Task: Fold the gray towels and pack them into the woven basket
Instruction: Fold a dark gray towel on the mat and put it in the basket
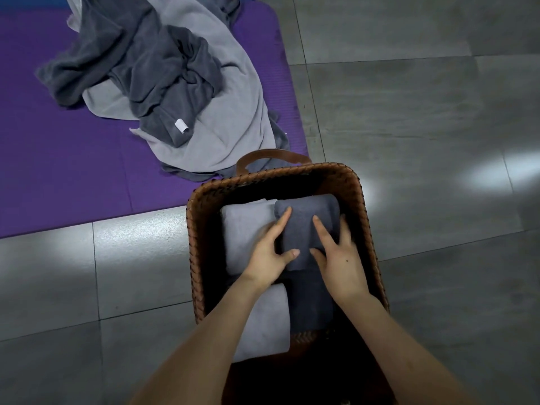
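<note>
A brown woven basket (362,217) stands on the tiled floor in front of me. Inside it lie folded towels: a light gray one (245,223) at the far left, another light gray one (266,325) nearer me, and a dark gray one (312,299) under my wrists. A folded dark gray towel (306,217) sits at the far right of the basket. My left hand (268,252) and my right hand (339,258) both grip this towel from its two sides, thumbs on top.
A heap of unfolded dark gray towels (152,65) and light gray towels (233,112) lies on a purple mat (58,171) beyond the basket, to the left. The basket's brown handle (271,154) sticks up at its far rim. Gray floor tiles (423,112) spread to the right.
</note>
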A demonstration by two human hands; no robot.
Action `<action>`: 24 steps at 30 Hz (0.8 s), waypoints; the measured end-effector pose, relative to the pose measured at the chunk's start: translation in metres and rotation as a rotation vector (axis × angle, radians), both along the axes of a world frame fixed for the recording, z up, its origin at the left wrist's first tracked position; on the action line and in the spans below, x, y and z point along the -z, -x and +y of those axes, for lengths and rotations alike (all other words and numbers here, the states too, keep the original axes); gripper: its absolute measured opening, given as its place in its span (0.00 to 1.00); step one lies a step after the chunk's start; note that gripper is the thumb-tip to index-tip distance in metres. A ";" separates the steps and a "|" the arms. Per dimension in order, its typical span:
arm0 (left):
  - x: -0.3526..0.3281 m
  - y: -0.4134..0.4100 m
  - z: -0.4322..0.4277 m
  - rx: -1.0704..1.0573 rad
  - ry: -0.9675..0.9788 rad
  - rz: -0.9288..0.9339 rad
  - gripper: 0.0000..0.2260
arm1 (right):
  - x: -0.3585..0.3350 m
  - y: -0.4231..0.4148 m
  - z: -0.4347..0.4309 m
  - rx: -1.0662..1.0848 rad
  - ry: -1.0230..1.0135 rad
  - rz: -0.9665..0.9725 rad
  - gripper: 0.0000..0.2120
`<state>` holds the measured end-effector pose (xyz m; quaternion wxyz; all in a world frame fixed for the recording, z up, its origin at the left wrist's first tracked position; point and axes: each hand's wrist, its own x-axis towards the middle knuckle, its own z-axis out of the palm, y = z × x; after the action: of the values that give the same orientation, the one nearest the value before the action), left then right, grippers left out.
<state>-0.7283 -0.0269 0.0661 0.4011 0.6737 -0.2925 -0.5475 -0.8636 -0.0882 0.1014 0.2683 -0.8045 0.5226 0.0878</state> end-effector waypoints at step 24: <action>0.001 -0.020 0.008 -0.086 -0.158 0.115 0.35 | 0.041 -0.034 -0.016 -0.277 -0.084 0.357 0.41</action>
<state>-0.7082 -0.0190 0.0656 0.3859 0.6829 -0.1956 -0.5887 -0.8298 -0.1046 0.0601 0.1902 -0.8283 0.4423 0.2864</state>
